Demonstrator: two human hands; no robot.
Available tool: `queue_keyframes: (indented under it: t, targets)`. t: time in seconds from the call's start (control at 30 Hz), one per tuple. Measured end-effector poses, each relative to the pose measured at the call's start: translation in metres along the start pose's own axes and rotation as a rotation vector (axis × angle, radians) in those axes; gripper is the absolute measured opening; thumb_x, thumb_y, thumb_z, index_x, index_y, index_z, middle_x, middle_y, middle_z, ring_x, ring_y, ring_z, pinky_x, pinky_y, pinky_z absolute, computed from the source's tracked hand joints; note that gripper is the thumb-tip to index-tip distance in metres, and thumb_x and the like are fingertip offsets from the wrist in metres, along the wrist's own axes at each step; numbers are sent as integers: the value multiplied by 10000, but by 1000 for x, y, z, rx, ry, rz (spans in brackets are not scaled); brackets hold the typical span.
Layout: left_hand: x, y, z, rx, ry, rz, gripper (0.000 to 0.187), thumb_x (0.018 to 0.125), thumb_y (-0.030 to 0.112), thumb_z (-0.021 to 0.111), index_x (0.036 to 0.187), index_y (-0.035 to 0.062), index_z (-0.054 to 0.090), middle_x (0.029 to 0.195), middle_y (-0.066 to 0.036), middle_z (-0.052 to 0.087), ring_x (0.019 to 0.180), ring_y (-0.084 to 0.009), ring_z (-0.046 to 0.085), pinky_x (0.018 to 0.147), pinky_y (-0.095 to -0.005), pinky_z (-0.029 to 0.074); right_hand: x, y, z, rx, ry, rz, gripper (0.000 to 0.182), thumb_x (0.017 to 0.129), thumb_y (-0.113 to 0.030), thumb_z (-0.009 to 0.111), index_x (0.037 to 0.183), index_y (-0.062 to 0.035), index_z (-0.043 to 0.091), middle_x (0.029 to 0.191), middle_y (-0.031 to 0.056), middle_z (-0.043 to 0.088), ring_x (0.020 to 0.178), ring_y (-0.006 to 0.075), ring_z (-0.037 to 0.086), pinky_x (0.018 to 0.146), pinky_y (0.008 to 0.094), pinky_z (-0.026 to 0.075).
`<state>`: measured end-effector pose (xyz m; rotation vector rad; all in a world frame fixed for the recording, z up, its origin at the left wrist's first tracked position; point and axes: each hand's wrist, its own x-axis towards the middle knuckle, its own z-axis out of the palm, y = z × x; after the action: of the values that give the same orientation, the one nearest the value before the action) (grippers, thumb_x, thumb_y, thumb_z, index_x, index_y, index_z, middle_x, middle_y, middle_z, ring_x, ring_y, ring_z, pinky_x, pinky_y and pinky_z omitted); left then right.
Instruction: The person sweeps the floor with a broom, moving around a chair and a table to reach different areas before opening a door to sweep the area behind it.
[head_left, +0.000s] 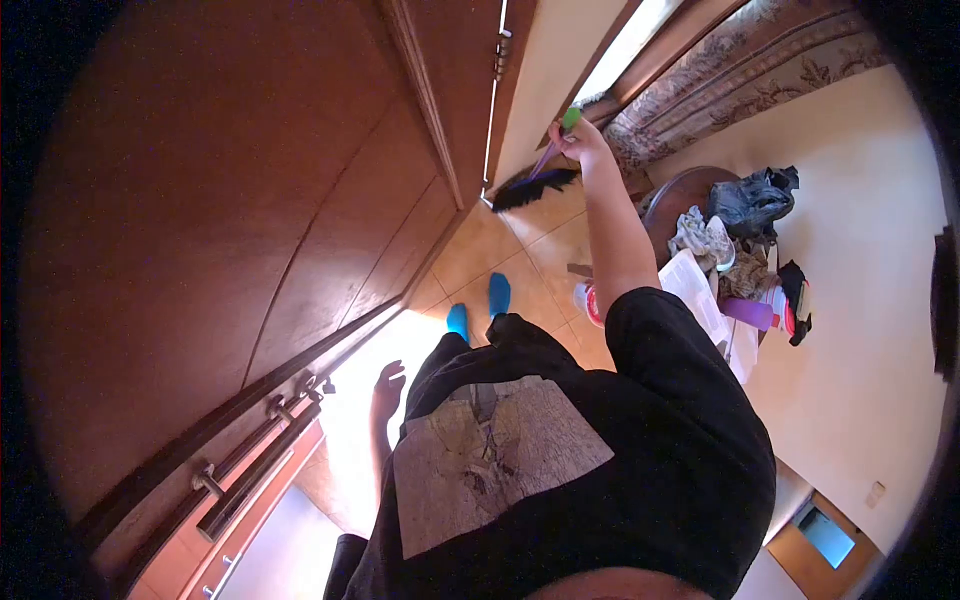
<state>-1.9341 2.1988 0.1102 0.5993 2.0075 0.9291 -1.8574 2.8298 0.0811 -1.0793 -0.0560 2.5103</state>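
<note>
My right hand [580,145], at the end of my stretched-out arm, is closed around the handle of a broom. The handle's green tip [571,117] sticks out above the hand, and its purple shaft [543,161] runs down below it. Black bristles [535,188] rest at the floor by the door frame. Beside my body on the left, my left hand [388,385] hangs with loosely bent fingers apart and nothing in it. It is nearest to the large brown wooden door [250,200].
A round table [660,215] at the right bears a dark plastic bag [750,200], cloths, a clear container and a purple cup [747,313]. A red and white tub [588,302] is beside it. My blue-socked feet stand on floor tiles [475,250]. A patterned curtain [740,85] hangs behind.
</note>
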Motion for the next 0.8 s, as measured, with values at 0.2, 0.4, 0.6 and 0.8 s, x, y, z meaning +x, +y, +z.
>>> queue_keyframes:
  t: [0.2,0.4,0.6,0.8]
  targets:
    - [-7,8,2,62,57,-36,313,754,78,492,1062,78,437,935,-92,550,769,-172,555,664,-271,435,6,12,33,-309,167,-288,234,794,-271,454,868,-51,425,701,123,493,648,207,533,549,293,500]
    - [-6,1,6,4,26,-100,321,758,77,482,1076,70,434,976,-102,545,827,-192,549,693,-276,427,-4,33,37,-162,116,-408,353,777,-372,452,943,-93,310,822,181,466,713,284,530,575,374,479]
    - [0,12,2,8,-13,-19,317,762,87,481,1074,61,434,951,-102,549,837,-191,540,706,-274,421,-16,45,33,-171,248,-514,378,770,-402,446,953,-85,351,796,161,491,652,276,524,539,376,467]
    - [43,3,-7,-63,-166,-7,349,687,90,501,1027,23,456,602,-87,543,583,-169,516,588,-269,416,-52,105,-80,-848,325,-774,278,764,-327,444,704,-64,511,553,62,480,545,180,500,468,294,444]
